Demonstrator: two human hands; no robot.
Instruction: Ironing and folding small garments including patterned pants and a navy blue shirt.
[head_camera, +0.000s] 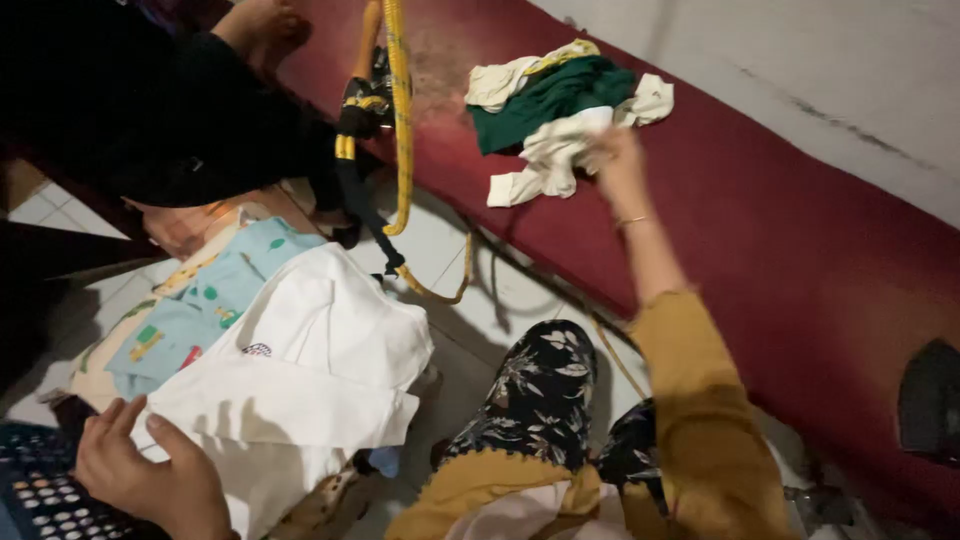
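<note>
While resting on the white garment (300, 390), left hand (150, 480) open-fingered; right hand (615, 160), fingers gripping cream cloth (545, 160).

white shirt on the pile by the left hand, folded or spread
Folded: the white shirt lies doubled in flat layers atop the pile, left hand beside it.

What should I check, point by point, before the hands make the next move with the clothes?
1. Right hand reaches the small clothes heap on the dark red surface: ok, it touches a cream piece.
2. Firm grip on that piece: cannot tell, the hand is blurred.
3. Left hand steadies the white garment: ok, it lies at the garment's lower edge.
4. White garment lies flat: not ok, it is rumpled over the light blue printed cloth.
5. Yellow rope stays apart from the heap: ok, it hangs to its left.
6. The other person's foot is away from both hands: ok.
</note>
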